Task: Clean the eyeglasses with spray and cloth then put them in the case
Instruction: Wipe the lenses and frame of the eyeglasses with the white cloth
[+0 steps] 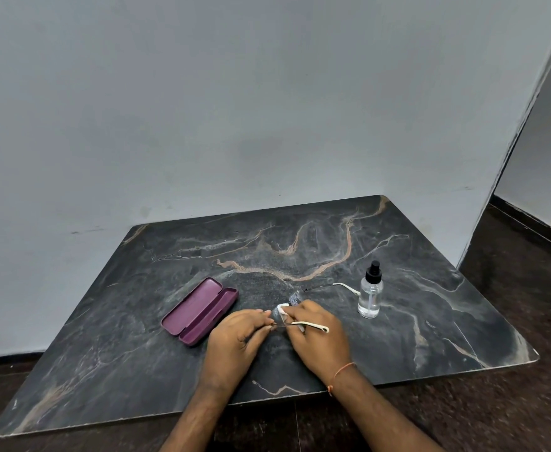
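A plum case (200, 310) lies open on the marble table (137, 337), at nine o'clock from a person's two hands working at the table's middle. The left hand (235, 337) curls its fingers in a pinch on the glasses (295, 296) near the hinge of the near arm, whose cream tip juts toward three o'clock across the right hand. The right hand (316, 334) pinches a white cloth (282, 308) against the near lens, fingers bent close round it. The far lens and second arm reach toward one o'clock. A clear spray bottle (370, 293) stands upright at two o'clock from the hands, its black nozzle on. The thin-wire frame looks light, springy and easily bent, the lenses slick when wet; a hold at the rim or hinge appears safest, with gentle pressure only.
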The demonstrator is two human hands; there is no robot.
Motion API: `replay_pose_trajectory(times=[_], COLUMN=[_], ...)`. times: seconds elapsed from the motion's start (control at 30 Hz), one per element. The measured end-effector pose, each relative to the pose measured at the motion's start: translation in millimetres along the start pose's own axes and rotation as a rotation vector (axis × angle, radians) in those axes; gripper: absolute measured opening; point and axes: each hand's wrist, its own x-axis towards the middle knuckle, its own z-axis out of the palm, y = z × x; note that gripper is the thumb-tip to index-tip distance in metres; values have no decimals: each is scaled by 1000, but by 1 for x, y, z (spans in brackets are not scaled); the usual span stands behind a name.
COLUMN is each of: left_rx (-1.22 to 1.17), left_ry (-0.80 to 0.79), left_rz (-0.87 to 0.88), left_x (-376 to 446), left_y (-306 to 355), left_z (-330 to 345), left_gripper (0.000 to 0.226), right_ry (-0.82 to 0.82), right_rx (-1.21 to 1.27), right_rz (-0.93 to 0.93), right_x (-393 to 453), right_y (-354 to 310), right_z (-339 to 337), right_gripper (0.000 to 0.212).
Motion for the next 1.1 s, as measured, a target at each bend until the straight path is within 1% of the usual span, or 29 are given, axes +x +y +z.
replay_pose_trajectory(times=[0.2,0.33,0.43,0.57,0.67,0.77,0.87,1.0,1.1], left_rx=[13,15,21,28,32,25,26,27,4], left_ry=[-4,10,8,-9,-21,-7,5,10,16], left_rz=[29,36,32,25,42,35,22,21,4], left_x=[-1,0,1,-1,-1,0,0,0,0], left_y=[-3,-4,-3,-3,-4,-2,-2,-2,-1], left_z=[1,2,1,0,0,0,0,0,0], left_gripper=[14,13,13,16,17,13,12,13,11], right_ry=[-58,31,22,-54,-16,42,-2,-79,-12], right_rx=[103,42,36,195,270,208,136,177,227], right_rz=[-27,-15,-10,12,21,49,19,33,25], right_x=[0,-1,0,-2,-3,-1,0,-2,-2], right_y=[-3,-1,0,3,5,4,2,2,3], right_z=[-2,0,2,3,4,4,3,0,-1], right_gripper=[20,23,23,22,19,22,23,23,20])
